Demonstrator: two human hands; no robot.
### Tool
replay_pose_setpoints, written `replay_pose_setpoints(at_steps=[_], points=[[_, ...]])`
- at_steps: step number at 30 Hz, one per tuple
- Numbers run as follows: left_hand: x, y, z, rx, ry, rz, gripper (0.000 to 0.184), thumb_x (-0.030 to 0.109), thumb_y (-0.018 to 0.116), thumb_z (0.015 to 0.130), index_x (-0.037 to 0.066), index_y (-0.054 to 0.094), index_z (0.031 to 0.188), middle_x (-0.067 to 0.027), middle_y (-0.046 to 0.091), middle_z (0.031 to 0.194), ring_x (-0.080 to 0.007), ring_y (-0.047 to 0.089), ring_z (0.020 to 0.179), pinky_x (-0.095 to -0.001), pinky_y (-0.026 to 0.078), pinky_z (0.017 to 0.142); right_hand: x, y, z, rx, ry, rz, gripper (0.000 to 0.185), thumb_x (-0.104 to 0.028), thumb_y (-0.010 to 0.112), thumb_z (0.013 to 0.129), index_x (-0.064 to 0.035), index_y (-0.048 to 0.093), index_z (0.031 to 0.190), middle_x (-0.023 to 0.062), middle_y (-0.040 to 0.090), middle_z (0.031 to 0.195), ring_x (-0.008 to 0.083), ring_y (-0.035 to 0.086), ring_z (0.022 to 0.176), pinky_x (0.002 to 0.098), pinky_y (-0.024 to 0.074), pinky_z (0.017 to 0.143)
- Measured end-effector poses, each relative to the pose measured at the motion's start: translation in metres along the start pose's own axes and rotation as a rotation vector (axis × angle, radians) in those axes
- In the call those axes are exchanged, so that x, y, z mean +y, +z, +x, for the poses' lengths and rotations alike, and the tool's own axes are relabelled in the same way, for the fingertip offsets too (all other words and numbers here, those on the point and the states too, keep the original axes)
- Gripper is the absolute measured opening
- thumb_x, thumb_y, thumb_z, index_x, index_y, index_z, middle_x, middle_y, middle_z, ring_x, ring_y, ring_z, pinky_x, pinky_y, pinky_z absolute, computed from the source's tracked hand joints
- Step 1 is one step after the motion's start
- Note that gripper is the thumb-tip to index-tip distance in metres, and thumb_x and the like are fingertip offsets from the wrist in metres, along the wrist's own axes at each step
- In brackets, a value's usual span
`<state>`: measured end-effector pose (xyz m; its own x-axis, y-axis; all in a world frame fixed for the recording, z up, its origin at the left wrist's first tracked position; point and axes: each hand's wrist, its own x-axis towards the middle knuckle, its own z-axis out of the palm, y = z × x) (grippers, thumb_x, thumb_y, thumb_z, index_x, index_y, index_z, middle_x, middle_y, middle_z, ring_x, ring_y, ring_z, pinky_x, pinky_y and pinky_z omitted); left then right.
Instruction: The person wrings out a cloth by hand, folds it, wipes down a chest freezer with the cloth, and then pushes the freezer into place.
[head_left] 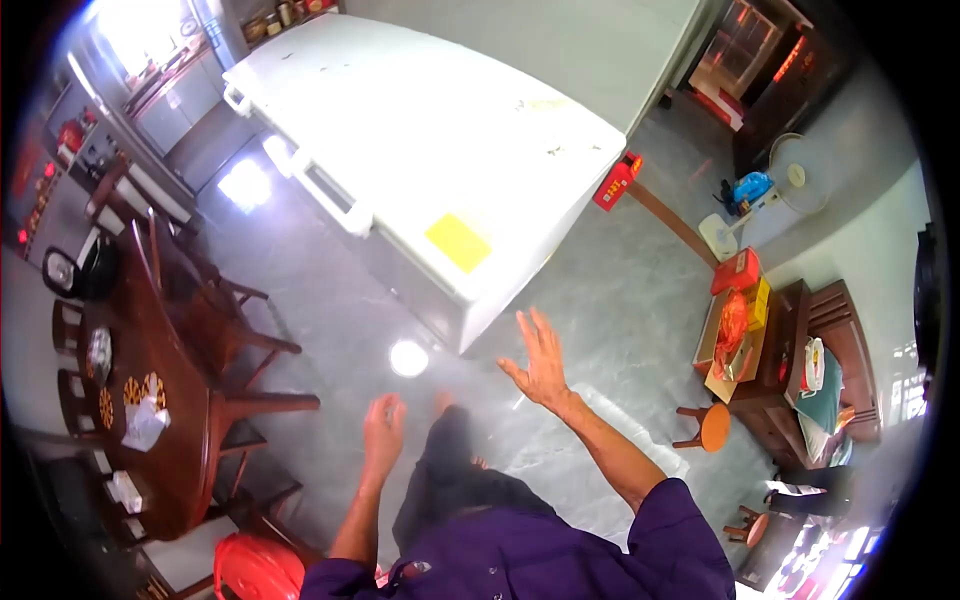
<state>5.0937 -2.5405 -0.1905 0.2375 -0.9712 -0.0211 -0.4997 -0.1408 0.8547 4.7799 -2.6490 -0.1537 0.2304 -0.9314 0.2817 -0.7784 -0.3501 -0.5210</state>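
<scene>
White rectangular chest freezer [400, 120], lying beyond the fingers; its white handles [356, 219] face leftward, presumably for easy reach. Right hand [545, 371]: fingers spread wide, empty. Left hand [383, 438]: fingers loosely curled, contents indiscernible. Beneath, glossy grey floor [590, 275]; left of the fingers, dark-brown wooden tabletop [178, 440].

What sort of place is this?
Probably a home's dining or living area: a dark wooden table on the left, a small round stool on the right, and what looks like a white chest freezer ahead.
</scene>
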Motion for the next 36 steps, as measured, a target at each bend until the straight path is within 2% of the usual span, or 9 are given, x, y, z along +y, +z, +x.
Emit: replay_pose_setpoints(at_steps=[3, 6, 9, 15, 19, 23, 26, 30, 36], points=[[0.086, 0.009, 0.078, 0.056, 0.205, 0.025, 0.022, 0.010, 0.067, 0.091, -0.003, 0.065, 0.108, -0.0204, 0.064, 0.113, -0.0362, 0.062, 0.108, -0.0404, 0.050, 0.092, 0.027, -0.011, 0.062, 0.101, -0.042, -0.084, 0.092, -0.055, 0.068, 0.087, -0.0014, 0.032, 0.153, 0.0275, 0.030, 0.155, 0.0460, 0.027, 0.144, 0.0591, 0.0238, 0.114], [0.118, 0.035, 0.153, 0.151, 0.455, -0.033, 0.018, 0.007, 0.068, 0.088, -0.002, 0.067, 0.103, -0.0180, 0.065, 0.110, -0.0391, 0.061, 0.111, -0.0432, 0.049, 0.094, 0.057, -0.037, 0.137, 0.156, -0.028, -0.185, 0.098, -0.059, 0.070, 0.083, -0.0009, 0.032, 0.152, 0.0272, 0.028, 0.157, 0.0458, 0.026, 0.145, 0.0605, 0.0215, 0.114], [0.142, 0.057, 0.222, 0.147, 0.560, 0.007, 0.019, 0.005, 0.069, 0.085, 0.000, 0.068, 0.103, -0.0171, 0.065, 0.112, -0.0409, 0.060, 0.113, -0.0458, 0.049, 0.096, 0.095, -0.056, 0.213, 0.180, 0.020, -0.299, 0.105, -0.062, 0.074, 0.077, -0.0012, 0.033, 0.152, 0.0255, 0.026, 0.159, 0.0441, 0.022, 0.148, 0.0612, 0.0194, 0.115], [0.160, 0.081, 0.307, 0.118, 0.569, 0.197, 0.031, 0.009, 0.071, 0.083, 0.000, 0.065, 0.112, -0.0186, 0.062, 0.124, -0.0417, 0.051, 0.128, -0.0496, 0.043, 0.105, 0.178, -0.072, 0.331, 0.102, -0.027, -0.453, 0.106, -0.062, 0.077, 0.073, -0.0078, 0.034, 0.153, 0.0242, 0.026, 0.159, 0.0424, 0.021, 0.149, 0.0596, 0.0180, 0.118], [0.156, 0.087, 0.319, 0.138, 0.548, 0.275, 0.040, 0.013, 0.075, 0.079, 0.001, 0.063, 0.116, -0.0179, 0.061, 0.126, -0.0423, 0.050, 0.128, -0.0522, 0.039, 0.109, 0.214, -0.079, 0.390, -0.051, -0.108, -0.370, 0.098, -0.059, 0.079, 0.071, -0.0123, 0.042, 0.149, 0.0238, 0.029, 0.158, 0.0438, 0.023, 0.147, 0.0601, 0.0207, 0.116], [0.160, 0.090, 0.319, 0.131, 0.500, 0.340, 0.043, 0.016, 0.077, 0.078, 0.001, 0.063, 0.116, -0.0172, 0.061, 0.126, -0.0404, 0.050, 0.129, -0.0524, 0.037, 0.111, 0.212, -0.102, 0.431, -0.353, -0.116, -0.402, 0.097, -0.058, 0.078, 0.072, -0.0105, 0.043, 0.148, 0.0248, 0.032, 0.155, 0.0462, 0.027, 0.143, 0.0592, 0.0214, 0.115], [0.163, 0.091, 0.316, 0.110, 0.447, 0.385, 0.044, 0.017, 0.077, 0.077, 0.002, 0.064, 0.116, -0.0165, 0.060, 0.127, -0.0389, 0.049, 0.131, -0.0521, 0.036, 0.113, 0.231, -0.115, 0.448, -0.366, -0.216, -0.332, 0.101, -0.056, 0.080, 0.070, -0.0065, 0.041, 0.149, 0.0245, 0.030, 0.156, 0.0454, 0.027, 0.143, 0.0562, 0.0230, 0.115], [0.171, 0.091, 0.319, 0.102, 0.429, 0.436, 0.042, 0.018, 0.077, 0.078, 0.001, 0.064, 0.114, -0.0157, 0.060, 0.126, -0.0392, 0.050, 0.129, -0.0526, 0.037, 0.112, 0.240, -0.111, 0.455, -0.322, -0.370, -0.357, 0.104, -0.059, 0.079, 0.070, -0.0040, 0.039, 0.149, 0.0254, 0.024, 0.158, 0.0471, 0.015, 0.148, 0.0629, 0.0139, 0.116], [0.168, 0.089, 0.318, 0.052, 0.414, 0.494, 0.046, 0.018, 0.075, 0.080, 0.003, 0.061, 0.121, -0.0173, 0.056, 0.131, -0.0390, 0.046, 0.133, -0.0523, 0.035, 0.114, 0.267, -0.071, 0.458, -0.133, -0.186, -0.281, 0.098, -0.059, 0.075, 0.076, -0.0016, 0.041, 0.147, 0.0269, 0.023, 0.158, 0.0470, 0.012, 0.149, 0.0714, 0.0111, 0.112]])
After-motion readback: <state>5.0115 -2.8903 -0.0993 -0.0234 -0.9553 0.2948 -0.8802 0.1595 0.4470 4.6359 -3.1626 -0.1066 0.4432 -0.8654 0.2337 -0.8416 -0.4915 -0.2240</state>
